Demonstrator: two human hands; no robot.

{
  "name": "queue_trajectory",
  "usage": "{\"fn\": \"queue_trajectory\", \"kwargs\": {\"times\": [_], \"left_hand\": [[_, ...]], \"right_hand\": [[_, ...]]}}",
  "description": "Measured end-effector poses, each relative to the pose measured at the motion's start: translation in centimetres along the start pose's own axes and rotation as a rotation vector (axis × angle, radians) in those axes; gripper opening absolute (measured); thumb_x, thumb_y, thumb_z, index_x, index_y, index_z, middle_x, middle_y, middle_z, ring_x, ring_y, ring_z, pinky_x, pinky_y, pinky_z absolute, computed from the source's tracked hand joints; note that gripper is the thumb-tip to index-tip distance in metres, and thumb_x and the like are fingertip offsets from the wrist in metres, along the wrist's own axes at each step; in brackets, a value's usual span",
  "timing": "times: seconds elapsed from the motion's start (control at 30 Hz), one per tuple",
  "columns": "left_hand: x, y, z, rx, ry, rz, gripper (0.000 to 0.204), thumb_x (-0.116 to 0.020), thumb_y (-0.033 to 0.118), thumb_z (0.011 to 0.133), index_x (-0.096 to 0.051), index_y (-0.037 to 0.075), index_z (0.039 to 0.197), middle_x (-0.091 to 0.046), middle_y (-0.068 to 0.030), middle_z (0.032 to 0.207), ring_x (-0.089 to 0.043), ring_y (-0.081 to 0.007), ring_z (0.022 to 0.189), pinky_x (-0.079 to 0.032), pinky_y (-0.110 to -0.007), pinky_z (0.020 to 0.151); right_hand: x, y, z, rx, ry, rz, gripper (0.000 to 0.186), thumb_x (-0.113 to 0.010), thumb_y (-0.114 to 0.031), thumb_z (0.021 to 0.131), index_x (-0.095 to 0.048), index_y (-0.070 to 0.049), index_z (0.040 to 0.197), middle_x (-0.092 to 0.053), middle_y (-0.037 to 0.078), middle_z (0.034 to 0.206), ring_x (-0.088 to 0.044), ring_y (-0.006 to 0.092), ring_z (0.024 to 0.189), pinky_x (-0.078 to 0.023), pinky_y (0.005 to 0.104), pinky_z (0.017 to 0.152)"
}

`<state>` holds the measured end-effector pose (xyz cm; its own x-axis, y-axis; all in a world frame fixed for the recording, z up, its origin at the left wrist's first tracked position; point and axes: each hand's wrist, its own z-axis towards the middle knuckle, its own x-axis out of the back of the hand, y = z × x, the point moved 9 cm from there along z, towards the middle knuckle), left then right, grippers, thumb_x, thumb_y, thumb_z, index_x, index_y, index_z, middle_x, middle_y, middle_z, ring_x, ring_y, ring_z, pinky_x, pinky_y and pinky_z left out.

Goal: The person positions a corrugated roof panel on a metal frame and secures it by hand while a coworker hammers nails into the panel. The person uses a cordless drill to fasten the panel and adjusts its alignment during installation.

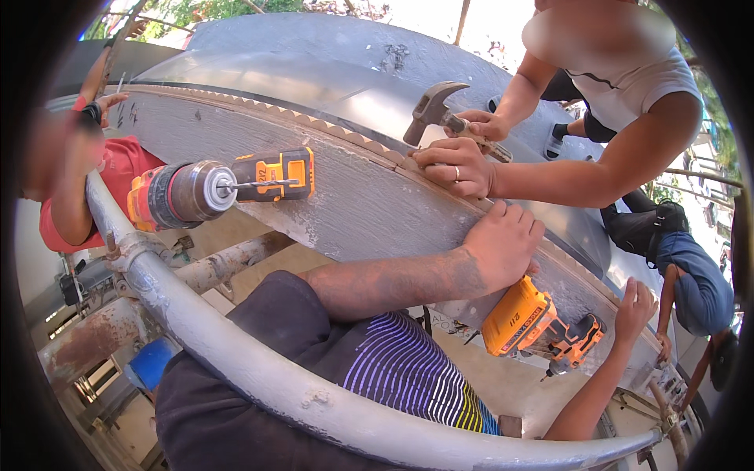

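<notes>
My left hand point(503, 242) reaches across from the left, its fingers curled over the wooden strip along the top of a long grey board point(353, 208). Farther right, my right hand point(635, 310) lies at the board's edge with its fingers stretched out. A yellow-orange cordless driver point(542, 330) with a thin bit is between my arms; its support is hidden. Beyond my left hand, a co-worker's hands point(463, 161) hold a claw hammer point(440, 114) at the wavy-edged trim point(314, 124). An orange cordless drill point(216, 192) with a long bit rests on the board at left.
A grey curved pipe rail point(314, 396) crosses in front of my torso. Rusty scaffold pipes point(94, 341) and a blue object point(153, 363) are at lower left. A person in red point(118, 173) is at left; another in blue point(691, 275) bends at far right. A grey sheet surface point(314, 55) spreads beyond the board.
</notes>
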<state>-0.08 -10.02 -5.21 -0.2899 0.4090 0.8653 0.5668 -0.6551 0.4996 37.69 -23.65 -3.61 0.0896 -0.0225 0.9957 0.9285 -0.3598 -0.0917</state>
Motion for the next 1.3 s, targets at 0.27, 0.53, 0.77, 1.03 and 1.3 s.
{"fn": "queue_trajectory", "kwargs": {"times": [0.27,0.53,0.77,1.03,1.3], "left_hand": [[0.4,0.1,0.1,-0.03,0.029,-0.028,0.041,-0.077,0.04,0.099,-0.067,0.007,0.121,-0.068,-0.0075,0.114,-0.065,-0.0254,0.114,-0.048,-0.043,0.101],[-0.3,-0.1,-0.2,-0.023,0.061,0.003,0.03,-0.066,0.025,0.1,-0.067,0.007,0.124,-0.067,-0.0089,0.115,-0.064,-0.0253,0.115,-0.047,-0.043,0.102],[-0.1,-0.3,0.2,-0.052,0.042,0.034,0.034,-0.07,0.03,0.098,-0.066,0.007,0.122,-0.067,-0.008,0.115,-0.064,-0.0254,0.113,-0.048,-0.042,0.099],[0.5,0.2,0.4,-0.059,0.052,0.062,0.038,-0.074,0.036,0.096,-0.066,0.007,0.119,-0.067,-0.0086,0.112,-0.065,-0.0264,0.111,-0.049,-0.043,0.098],[0.0,0.1,0.7,-0.033,0.001,0.041,0.043,-0.076,0.039,0.095,-0.065,0.004,0.119,-0.069,-0.0129,0.112,-0.069,-0.0301,0.112,-0.053,-0.045,0.1]], "right_hand": [[-1.4,-27.1,2.6,0.176,-0.474,0.451,0.033,-0.067,-0.02,0.107,-0.074,0.001,0.131,-0.076,0.025,0.127,-0.068,0.0481,0.125,-0.052,0.053,0.111],[-2.9,-29.1,2.1,0.172,-0.464,0.522,0.027,-0.067,-0.021,0.099,-0.075,0.001,0.112,-0.077,0.028,0.108,-0.071,0.0518,0.106,-0.056,0.058,0.095],[-2.4,-28.7,1.5,0.168,-0.409,0.484,0.025,-0.07,-0.023,0.096,-0.073,0.0,0.103,-0.076,0.027,0.098,-0.071,0.0509,0.098,-0.056,0.0585,0.088],[-2.2,-28.2,1.2,0.177,-0.354,0.458,0.023,-0.065,-0.019,0.098,-0.076,-0.001,0.106,-0.076,0.027,0.096,-0.072,0.0491,0.097,-0.056,0.0591,0.089],[-2.5,-27.8,0.9,0.173,-0.34,0.478,0.026,-0.061,-0.015,0.097,-0.077,0.001,0.109,-0.076,0.027,0.098,-0.072,0.049,0.098,-0.056,0.0594,0.091]]}}
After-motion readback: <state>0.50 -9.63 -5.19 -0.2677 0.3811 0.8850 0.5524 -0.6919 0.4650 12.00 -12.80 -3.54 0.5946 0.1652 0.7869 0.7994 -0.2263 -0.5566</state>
